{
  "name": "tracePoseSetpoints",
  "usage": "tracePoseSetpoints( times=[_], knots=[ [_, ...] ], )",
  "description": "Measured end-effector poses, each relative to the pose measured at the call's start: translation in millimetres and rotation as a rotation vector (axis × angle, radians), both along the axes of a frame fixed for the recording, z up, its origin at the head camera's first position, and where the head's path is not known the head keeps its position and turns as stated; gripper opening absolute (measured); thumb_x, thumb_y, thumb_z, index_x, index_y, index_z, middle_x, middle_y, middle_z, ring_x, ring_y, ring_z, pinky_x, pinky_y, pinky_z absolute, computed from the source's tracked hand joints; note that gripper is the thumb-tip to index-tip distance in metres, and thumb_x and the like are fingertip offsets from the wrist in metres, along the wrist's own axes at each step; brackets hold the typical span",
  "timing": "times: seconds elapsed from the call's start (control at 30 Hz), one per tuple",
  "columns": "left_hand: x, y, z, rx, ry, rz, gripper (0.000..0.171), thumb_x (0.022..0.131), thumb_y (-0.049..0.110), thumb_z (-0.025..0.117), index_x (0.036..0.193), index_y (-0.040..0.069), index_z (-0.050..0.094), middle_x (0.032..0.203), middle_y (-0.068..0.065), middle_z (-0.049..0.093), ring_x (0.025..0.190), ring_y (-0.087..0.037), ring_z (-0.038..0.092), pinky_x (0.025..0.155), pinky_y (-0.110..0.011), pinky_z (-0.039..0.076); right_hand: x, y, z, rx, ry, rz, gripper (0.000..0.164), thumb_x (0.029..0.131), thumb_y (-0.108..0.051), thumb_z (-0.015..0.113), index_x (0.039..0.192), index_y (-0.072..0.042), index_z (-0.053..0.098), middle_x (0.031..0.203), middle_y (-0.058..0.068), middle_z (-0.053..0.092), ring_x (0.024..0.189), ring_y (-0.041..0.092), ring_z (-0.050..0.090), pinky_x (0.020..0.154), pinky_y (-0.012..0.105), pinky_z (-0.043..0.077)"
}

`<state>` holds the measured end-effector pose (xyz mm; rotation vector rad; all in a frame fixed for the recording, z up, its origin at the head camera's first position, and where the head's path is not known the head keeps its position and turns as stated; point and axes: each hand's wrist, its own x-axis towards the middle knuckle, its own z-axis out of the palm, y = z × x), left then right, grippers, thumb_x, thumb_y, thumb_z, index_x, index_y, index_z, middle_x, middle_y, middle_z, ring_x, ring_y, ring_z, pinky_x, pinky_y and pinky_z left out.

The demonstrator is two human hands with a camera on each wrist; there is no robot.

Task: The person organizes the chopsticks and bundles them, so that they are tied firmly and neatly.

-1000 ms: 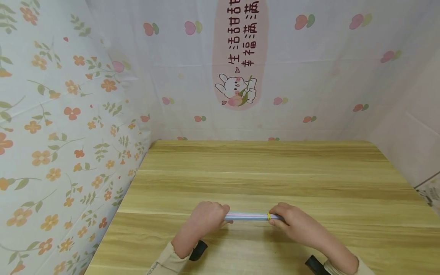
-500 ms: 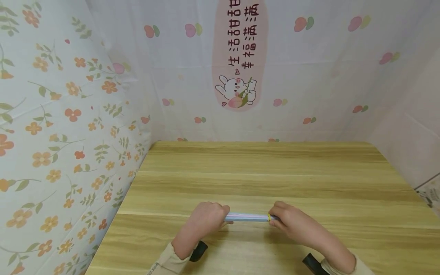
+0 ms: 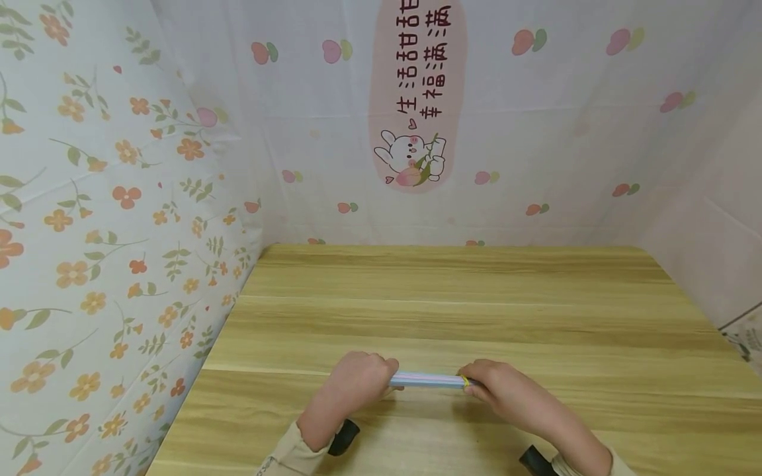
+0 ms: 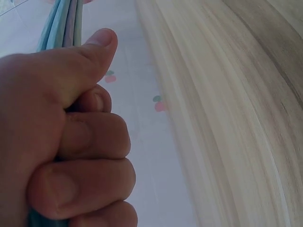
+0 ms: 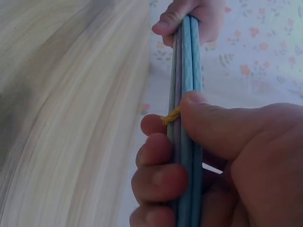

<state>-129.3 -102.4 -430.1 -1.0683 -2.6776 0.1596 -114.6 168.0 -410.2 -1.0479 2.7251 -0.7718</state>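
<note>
Blue-and-purple slim sticks (image 3: 425, 379) fill both grasping hands; the right hand (image 3: 500, 389) has edged toward the left hand (image 3: 359, 379), touching the thin yellow band (image 5: 172, 115).

Between the left hand (image 3: 362, 377) and right hand (image 3: 499, 389), the bundle of sticks (image 3: 425, 380) bars passage, while beyond their fingers (image 5: 160, 182) open tabletop (image 3: 446, 304) reaches a hanging cloth (image 3: 411, 221).

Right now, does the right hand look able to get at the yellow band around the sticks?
Probably yes. The right hand grips the sticks right at the yellow band, its fingers close beside it. The left hand holds the sticks farther along, so the way looks free.
</note>
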Motion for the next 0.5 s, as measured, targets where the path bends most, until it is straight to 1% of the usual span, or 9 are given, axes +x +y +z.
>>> tracePoseSetpoints(
  times=[0.07, 0.13, 0.17, 0.27, 0.33, 0.43, 0.5],
  knots=[
    [0.5, 0, 0.4, 0.003, 0.008, -0.003, 0.037, 0.084, 0.048, 0.067, 0.070, 0.017, 0.053, 0.053, 0.008, 0.048, 0.041, -0.004, 0.037, 0.039, -0.023, 0.032, 0.9, -1, 0.2, 0.007, -0.006, -0.027, 0.020, 0.092, -0.017, 0.061, 0.108, -0.006, 0.066, 0.093, -0.004, 0.065, 0.078, 0.001, 0.056, 0.064, 0.023, 0.048],
    [0.8, 1, 0.8, 0.010, 0.005, -0.005, 0.037, 0.084, 0.048, 0.067, 0.070, 0.017, 0.053, 0.053, 0.008, 0.049, 0.041, -0.005, 0.038, 0.039, -0.023, 0.032, 1.6, -3, 0.3, 0.011, -0.002, -0.057, 0.023, 0.092, -0.022, 0.061, 0.110, -0.009, 0.067, 0.092, -0.006, 0.066, 0.073, -0.002, 0.052, 0.061, 0.022, 0.045],
    [1.0, 1, 1.1, 0.008, 0.007, -0.005, 0.037, 0.084, 0.048, 0.067, 0.070, 0.017, 0.053, 0.053, 0.008, 0.048, 0.041, -0.005, 0.038, 0.039, -0.023, 0.032, 1.9, -4, 0.3, 0.014, 0.013, -0.069, 0.025, 0.092, -0.026, 0.061, 0.111, -0.010, 0.067, 0.092, -0.007, 0.066, 0.072, -0.003, 0.050, 0.060, 0.022, 0.044],
    [1.5, 2, 2.1, 0.008, -0.001, -0.003, 0.037, 0.085, 0.048, 0.066, 0.069, 0.017, 0.052, 0.052, 0.008, 0.046, 0.042, -0.004, 0.035, 0.039, -0.021, 0.031, 3.1, -5, 0.9, 0.019, 0.014, -0.114, 0.031, 0.092, -0.034, 0.060, 0.117, -0.016, 0.067, 0.093, -0.009, 0.067, 0.068, -0.004, 0.046, 0.059, 0.021, 0.040],
    [1.8, 2, 2.8, 0.003, -0.004, 0.001, 0.037, 0.085, 0.048, 0.067, 0.069, 0.017, 0.052, 0.052, 0.009, 0.046, 0.042, -0.003, 0.034, 0.040, -0.021, 0.030, 4.1, -6, 0.9, 0.027, 0.020, -0.135, 0.036, 0.091, -0.038, 0.059, 0.122, -0.020, 0.066, 0.096, -0.010, 0.069, 0.070, -0.004, 0.046, 0.060, 0.021, 0.040],
    [1.5, 3, 2.5, -0.005, 0.000, 0.008, 0.036, 0.084, 0.047, 0.068, 0.070, 0.017, 0.054, 0.053, 0.008, 0.049, 0.042, -0.004, 0.035, 0.039, -0.022, 0.031, 5.4, -9, 0.0, 0.027, 0.021, -0.163, 0.040, 0.090, -0.041, 0.060, 0.126, -0.026, 0.063, 0.090, -0.012, 0.069, 0.063, -0.005, 0.043, 0.058, 0.020, 0.038],
    [1.3, 4, 2.3, -0.009, 0.006, 0.010, 0.035, 0.084, 0.048, 0.068, 0.071, 0.017, 0.055, 0.054, 0.008, 0.051, 0.041, -0.005, 0.037, 0.039, -0.023, 0.032, 6.0, -11, -1.4, 0.025, 0.052, -0.180, 0.041, 0.088, -0.041, 0.062, 0.127, -0.028, 0.062, 0.085, -0.012, 0.069, 0.058, -0.006, 0.038, 0.055, 0.019, 0.036]
  ],
)
